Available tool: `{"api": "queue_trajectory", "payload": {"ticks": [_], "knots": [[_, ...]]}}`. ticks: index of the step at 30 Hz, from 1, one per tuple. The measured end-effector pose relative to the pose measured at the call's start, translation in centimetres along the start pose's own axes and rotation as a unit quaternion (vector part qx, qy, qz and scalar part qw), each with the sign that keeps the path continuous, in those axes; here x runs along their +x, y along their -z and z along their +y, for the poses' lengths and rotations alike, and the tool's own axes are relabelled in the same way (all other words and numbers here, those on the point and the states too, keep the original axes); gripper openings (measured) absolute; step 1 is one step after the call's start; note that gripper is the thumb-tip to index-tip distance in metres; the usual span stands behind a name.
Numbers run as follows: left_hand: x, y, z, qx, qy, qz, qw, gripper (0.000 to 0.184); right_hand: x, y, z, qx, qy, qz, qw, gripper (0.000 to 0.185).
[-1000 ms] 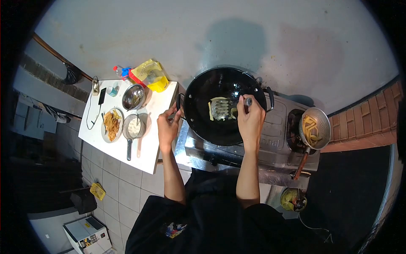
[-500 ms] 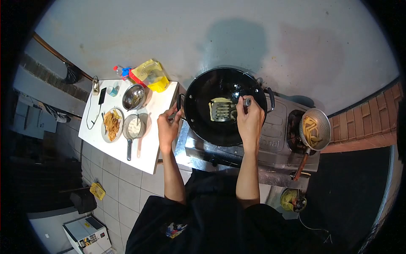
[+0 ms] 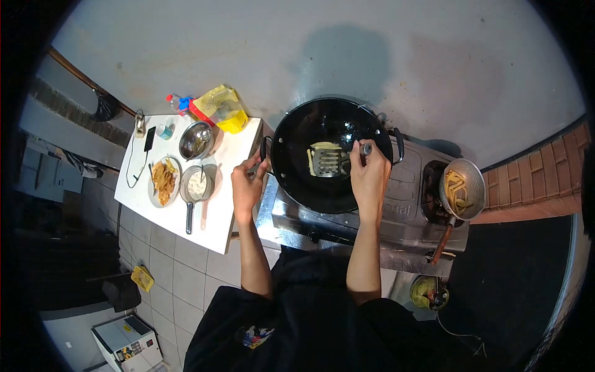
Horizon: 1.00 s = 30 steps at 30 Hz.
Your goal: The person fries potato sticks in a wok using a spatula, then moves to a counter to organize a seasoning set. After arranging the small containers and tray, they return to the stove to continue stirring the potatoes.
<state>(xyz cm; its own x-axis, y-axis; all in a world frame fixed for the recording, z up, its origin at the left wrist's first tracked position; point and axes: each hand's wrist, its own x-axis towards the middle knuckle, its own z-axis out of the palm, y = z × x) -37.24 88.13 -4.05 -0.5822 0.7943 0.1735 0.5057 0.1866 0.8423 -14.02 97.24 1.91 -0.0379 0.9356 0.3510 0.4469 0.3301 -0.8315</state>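
"How does the right grip (image 3: 370,177) stand?"

"It is wrapped around the handle of a slotted spatula (image 3: 327,165), right of centre in the frame."

"And the left grip (image 3: 248,186)?"

"Its fingers are closed on the left handle of the black wok (image 3: 316,195), near the middle of the frame."

"Where is the spatula's head?"

"Down inside the wok, among pale strips (image 3: 325,146); one lies along its upper edge, another upright just to its left."

"What carries the wok?"

"A metal stove (image 3: 406,180). At its right end, toward the right of the frame, sits a small pot (image 3: 475,180) with more strips inside."

"And at the left of the frame?"

"A white worktop (image 3: 214,226) with a plate (image 3: 154,196) of browned food (image 3: 163,181), a saucepan (image 3: 209,186) of something white, a steel bowl (image 3: 187,147) and, at its upper edge, a yellow pouch (image 3: 232,119)."
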Motion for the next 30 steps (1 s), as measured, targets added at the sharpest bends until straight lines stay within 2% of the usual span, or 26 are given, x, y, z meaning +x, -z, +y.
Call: {"api": "queue_trajectory", "payload": {"ticks": [5, 14, 17, 19, 26, 30], "knots": [[0.0, 0.3, 0.5, 0.013, 0.015, -0.036, 0.999, 0.039, -0.1, 0.0, 0.0, -0.006, 0.007, 0.003, 1.000, 0.017], [0.1, 0.2, 0.2, 0.015, -0.014, -0.028, 0.999, 0.037, -0.4, -0.6, -0.5, -0.027, 0.021, -0.016, 0.999, 0.017], [0.0, 0.2, 0.7, 0.027, 0.010, -0.029, 0.999, 0.036, -0.4, -0.7, -0.4, -0.024, 0.030, -0.016, 0.999, 0.017], [-0.1, 0.3, 1.4, -0.005, 0.033, -0.012, 0.999, 0.028, -0.4, -0.6, -0.4, -0.024, 0.019, -0.031, 0.999, 0.017], [0.0, 0.3, 1.3, 0.002, 0.046, -0.022, 0.999, 0.029, -0.5, -1.0, -0.5, -0.043, 0.037, -0.040, 0.998, 0.021], [0.0, 0.2, 1.0, -0.007, 0.021, -0.013, 1.000, 0.029, -0.6, -0.8, -0.8, -0.062, 0.035, -0.064, 0.995, 0.024]]}}
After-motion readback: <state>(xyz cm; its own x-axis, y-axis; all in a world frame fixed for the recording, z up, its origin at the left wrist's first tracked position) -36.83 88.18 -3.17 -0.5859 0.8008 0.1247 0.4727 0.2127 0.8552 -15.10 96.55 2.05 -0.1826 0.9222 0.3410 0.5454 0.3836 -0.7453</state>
